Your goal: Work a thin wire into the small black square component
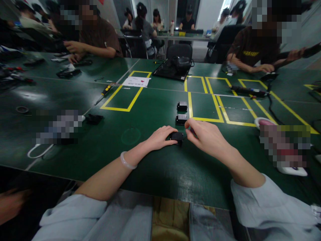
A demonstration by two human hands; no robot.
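My left hand (160,138) pinches a small black box-like part (178,136) between thumb and fingers, low over the green table. My right hand (209,134) is closed just to the right of that part, thumb and fingertips together. Whatever lies between those fingertips, if anything, is too small to make out. Just beyond my hands stand two similar black blocks with greyish tops, the nearer block (181,119) close to my right fingertips and the farther block (182,106) behind it.
Yellow tape (205,119) outlines rectangles on the green table (160,174). A yellow-and-black screwdriver (106,89) and a paper sheet (136,81) lie left of centre. At the back is a black tray (164,71). A blurred-out item with a white edge (292,170) sits right. Co-workers sit opposite.
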